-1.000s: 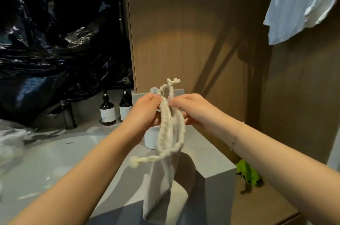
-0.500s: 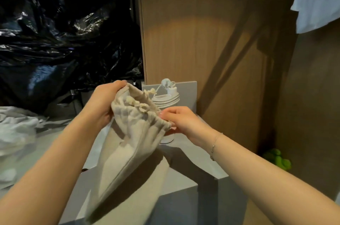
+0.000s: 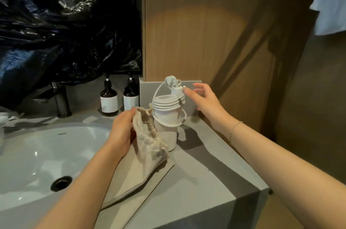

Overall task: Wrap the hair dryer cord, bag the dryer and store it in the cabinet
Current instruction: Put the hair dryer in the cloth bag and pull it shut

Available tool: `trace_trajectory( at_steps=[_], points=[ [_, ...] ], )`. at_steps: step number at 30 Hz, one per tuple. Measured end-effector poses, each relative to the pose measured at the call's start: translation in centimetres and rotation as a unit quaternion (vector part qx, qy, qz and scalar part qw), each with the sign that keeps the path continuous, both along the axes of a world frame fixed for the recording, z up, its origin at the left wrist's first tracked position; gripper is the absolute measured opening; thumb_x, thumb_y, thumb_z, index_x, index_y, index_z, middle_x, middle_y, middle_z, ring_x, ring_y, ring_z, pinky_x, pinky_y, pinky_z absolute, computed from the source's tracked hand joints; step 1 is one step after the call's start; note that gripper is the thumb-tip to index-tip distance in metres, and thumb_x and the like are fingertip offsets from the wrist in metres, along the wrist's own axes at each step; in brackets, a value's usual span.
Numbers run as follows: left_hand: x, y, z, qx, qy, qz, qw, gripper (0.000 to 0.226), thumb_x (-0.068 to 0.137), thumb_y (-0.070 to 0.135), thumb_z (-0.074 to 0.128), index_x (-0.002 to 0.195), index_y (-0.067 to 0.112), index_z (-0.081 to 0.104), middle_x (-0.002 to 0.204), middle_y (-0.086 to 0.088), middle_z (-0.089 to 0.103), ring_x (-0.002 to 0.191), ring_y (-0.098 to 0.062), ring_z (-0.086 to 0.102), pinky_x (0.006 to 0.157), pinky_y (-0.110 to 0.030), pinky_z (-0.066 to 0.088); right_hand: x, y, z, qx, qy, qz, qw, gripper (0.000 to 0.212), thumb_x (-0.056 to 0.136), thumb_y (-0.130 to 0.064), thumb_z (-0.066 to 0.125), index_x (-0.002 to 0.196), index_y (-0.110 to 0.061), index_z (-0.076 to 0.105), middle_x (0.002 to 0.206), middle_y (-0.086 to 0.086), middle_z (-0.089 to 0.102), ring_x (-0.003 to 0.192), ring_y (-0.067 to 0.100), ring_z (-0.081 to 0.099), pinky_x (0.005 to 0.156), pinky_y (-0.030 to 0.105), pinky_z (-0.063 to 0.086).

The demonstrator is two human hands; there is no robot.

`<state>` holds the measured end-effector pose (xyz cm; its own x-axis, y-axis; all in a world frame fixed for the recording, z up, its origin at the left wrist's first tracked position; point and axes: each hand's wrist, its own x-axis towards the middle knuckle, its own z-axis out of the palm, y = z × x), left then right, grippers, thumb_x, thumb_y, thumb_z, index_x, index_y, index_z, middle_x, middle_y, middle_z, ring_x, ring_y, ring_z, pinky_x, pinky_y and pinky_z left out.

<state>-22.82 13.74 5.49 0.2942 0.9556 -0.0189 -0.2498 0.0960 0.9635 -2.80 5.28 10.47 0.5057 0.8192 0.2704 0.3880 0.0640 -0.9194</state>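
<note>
Head view: my left hand (image 3: 121, 131) grips the empty drawstring bag's (image 3: 149, 146) gathered mouth; my right hand (image 3: 204, 101), fingers spread, nears the cord-wrapped hair dryer (image 3: 166, 114) standing on the surface (image 3: 206, 172).

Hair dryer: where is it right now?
In the head view, the hair dryer stands upright on the grey counter, right of the sink, between the bag and the right hand.

One white hair dryer with wrapped cord (image 3: 166, 114), one beige cloth drawstring bag (image 3: 149, 146). Two dark brown pump bottles with white labels (image 3: 109, 100) (image 3: 131, 97). One white oval sink basin (image 3: 37, 155), one dark metal faucet (image 3: 60, 99), two bare hands (image 3: 121, 131) (image 3: 204, 99).
</note>
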Motion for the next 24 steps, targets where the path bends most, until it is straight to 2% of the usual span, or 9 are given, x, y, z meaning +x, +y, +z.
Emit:
trace_trajectory(
  at_steps=[4,7,10,13,15,18,20,22,24],
  points=[
    [-0.2,1.0,-0.7,0.001,-0.004,-0.003,1.000,0.032,0.098,0.031,0.051,0.108,0.005,0.067,0.107,-0.023,0.071,0.098,-0.035,0.068,0.095,-0.051,0.052,-0.7,3.3,1.0,-0.088,0.092,0.031,0.991,0.089,0.063,-0.086,0.053,0.134,-0.036,0.039,0.137,-0.002,0.047,0.118,0.024,0.050,0.103,0.050,0.041],
    [-0.1,1.6,-1.2,-0.010,-0.006,-0.009,1.000,0.036,0.098,0.034,0.051,0.114,0.006,0.066,0.113,-0.024,0.069,0.107,-0.037,0.067,0.099,-0.054,0.050,-1.3,4.8,2.4,-0.112,0.108,0.052,0.986,0.102,0.052,-0.093,0.048,0.137,-0.039,0.039,0.142,0.001,0.046,0.124,0.031,0.048,0.105,0.058,0.037],
    [0.1,2.0,-1.3,-0.009,-0.004,-0.018,1.000,0.035,0.098,0.033,0.051,0.114,0.007,0.066,0.114,-0.023,0.069,0.107,-0.038,0.067,0.099,-0.055,0.049,-2.3,5.3,4.5,-0.132,0.056,0.049,0.988,0.083,0.074,-0.083,0.044,0.141,-0.034,0.039,0.139,-0.004,0.043,0.128,0.028,0.043,0.109,0.054,0.036],
    [0.1,2.3,-1.5,-0.007,-0.009,-0.027,1.000,0.032,0.099,0.031,0.050,0.112,0.006,0.066,0.112,-0.024,0.070,0.096,-0.032,0.069,0.094,-0.051,0.052,-2.2,6.0,4.7,-0.151,0.013,0.011,0.988,0.046,0.091,-0.061,0.047,0.117,-0.023,0.051,0.108,-0.005,0.050,0.093,0.019,0.053,0.097,0.037,0.046],
    [0.1,2.2,-1.6,-0.004,-0.012,-0.031,0.999,0.030,0.099,0.030,0.050,0.107,0.007,0.067,0.110,-0.024,0.070,0.095,-0.032,0.067,0.096,-0.052,0.050,-2.3,5.8,4.0,-0.141,0.028,0.005,0.990,0.034,0.092,-0.056,0.049,0.099,-0.023,0.052,0.097,-0.003,0.054,0.085,0.017,0.053,0.091,0.033,0.047],
    [0.3,1.9,-1.8,0.006,-0.015,-0.043,0.999,0.025,0.100,0.028,0.048,0.101,0.010,0.064,0.093,-0.015,0.073,0.084,-0.023,0.069,0.083,-0.041,0.057,-2.3,5.3,2.9,-0.138,0.107,0.004,0.985,0.035,0.086,-0.060,0.056,0.092,-0.026,0.056,0.112,0.004,0.061,0.100,0.024,0.058,0.096,0.042,0.046],
    [0.8,1.4,-1.8,0.012,-0.018,-0.053,0.998,0.021,0.102,0.025,0.046,0.097,0.009,0.060,0.083,-0.009,0.071,0.074,-0.015,0.067,0.072,-0.031,0.056,-2.4,5.0,2.7,-0.152,0.150,0.011,0.977,0.049,0.074,-0.067,0.063,0.100,-0.026,0.060,0.116,0.007,0.062,0.105,0.027,0.057,0.096,0.050,0.040],
    [1.1,1.0,-1.9,0.016,-0.015,-0.066,0.998,0.018,0.103,0.022,0.044,0.100,0.008,0.056,0.091,-0.012,0.065,0.080,-0.018,0.063,0.077,-0.034,0.053,-2.3,4.7,2.7,-0.181,0.172,0.019,0.968,0.068,0.063,-0.071,0.069,0.113,-0.026,0.058,0.123,0.009,0.057,0.116,0.032,0.052,0.098,0.060,0.032],
    [1.4,0.4,-2.0,0.017,-0.009,-0.083,0.996,0.017,0.104,0.020,0.042,0.100,0.008,0.054,0.091,-0.011,0.061,0.079,-0.018,0.059,0.076,-0.033,0.051,-2.2,4.1,2.7,-0.179,0.178,0.023,0.967,0.058,0.065,-0.067,0.069,0.104,-0.024,0.058,0.119,0.009,0.058,0.113,0.031,0.052,0.095,0.059,0.036]
  ],
)
